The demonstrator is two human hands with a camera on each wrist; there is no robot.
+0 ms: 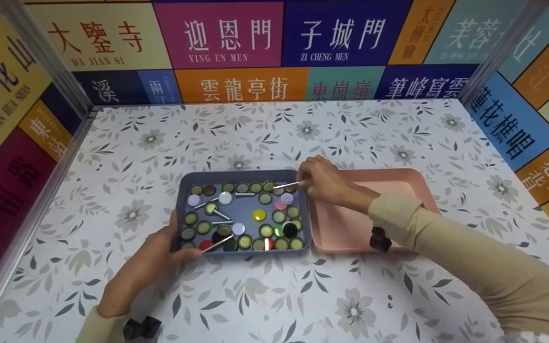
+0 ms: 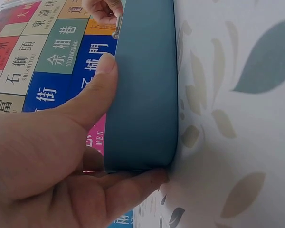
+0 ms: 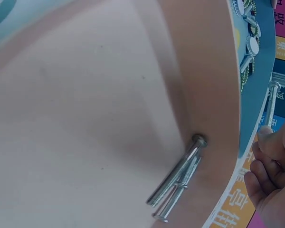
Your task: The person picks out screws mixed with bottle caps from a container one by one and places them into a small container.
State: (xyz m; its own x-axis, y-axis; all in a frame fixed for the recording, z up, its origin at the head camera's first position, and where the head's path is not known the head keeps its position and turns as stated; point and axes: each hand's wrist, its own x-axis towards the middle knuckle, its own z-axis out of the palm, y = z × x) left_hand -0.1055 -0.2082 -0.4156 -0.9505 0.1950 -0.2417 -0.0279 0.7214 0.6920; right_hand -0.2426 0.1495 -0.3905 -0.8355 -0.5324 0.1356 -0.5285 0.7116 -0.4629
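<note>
Pinched in my right hand (image 1: 324, 181) is a silver bolt (image 1: 286, 185), raised over the blue-grey tray's back right corner. The right wrist view shows the bolt's round head (image 3: 274, 85) pointing away from the fingertips. My left hand (image 1: 153, 250) grips the front left corner of the blue-grey tray (image 2: 142, 85), thumb at the rim and fingers along the outer wall. Many bottle caps (image 1: 259, 215) in mixed colours lie in that tray, with several bolts (image 1: 221, 214) among them. One bolt (image 1: 217, 243) leans near the left thumb.
A pink tray (image 1: 339, 224) stands against the blue-grey tray's right side, partly under my right forearm. A few bolts (image 3: 175, 180) lie inside by its wall. The floral tabletop (image 1: 274, 295) surrounds both trays, with lettered panels (image 1: 227, 35) behind and at the sides.
</note>
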